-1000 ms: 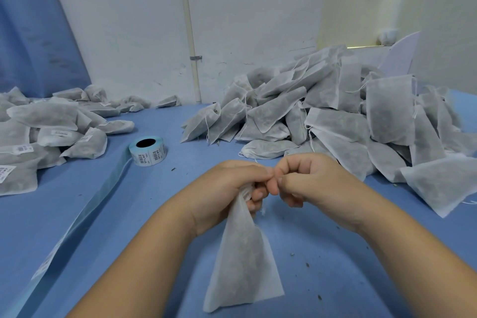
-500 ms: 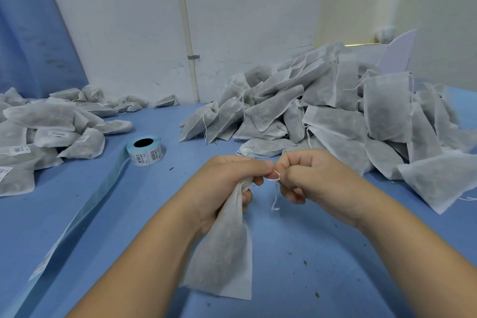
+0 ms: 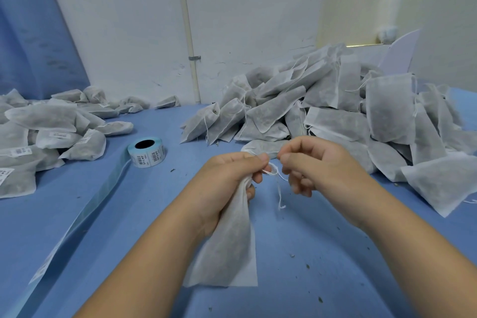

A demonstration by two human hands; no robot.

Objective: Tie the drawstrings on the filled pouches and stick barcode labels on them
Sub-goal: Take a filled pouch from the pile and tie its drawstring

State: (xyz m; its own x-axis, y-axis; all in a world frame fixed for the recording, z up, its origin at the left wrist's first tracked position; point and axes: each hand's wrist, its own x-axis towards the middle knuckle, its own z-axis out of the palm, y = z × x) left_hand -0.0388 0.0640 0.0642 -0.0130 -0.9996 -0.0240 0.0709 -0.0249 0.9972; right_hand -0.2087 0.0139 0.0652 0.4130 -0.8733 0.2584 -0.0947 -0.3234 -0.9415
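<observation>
My left hand grips the gathered neck of a white filled pouch, which hangs down over the blue table. A thin white drawstring loops out of the neck, with one end dangling free. My right hand pinches the string just to the right of the neck, a small gap away from the left hand. A roll of barcode labels stands on the table at the left, its blue backing strip trailing toward the near left edge.
A big heap of untied pouches fills the back right. Labelled pouches lie piled at the far left. The blue table carries small dark crumbs. A white wall with a pipe stands behind.
My hands have drawn slightly apart, exposing a loop of drawstring between them. The pouch has swung left and then back under my left hand.
</observation>
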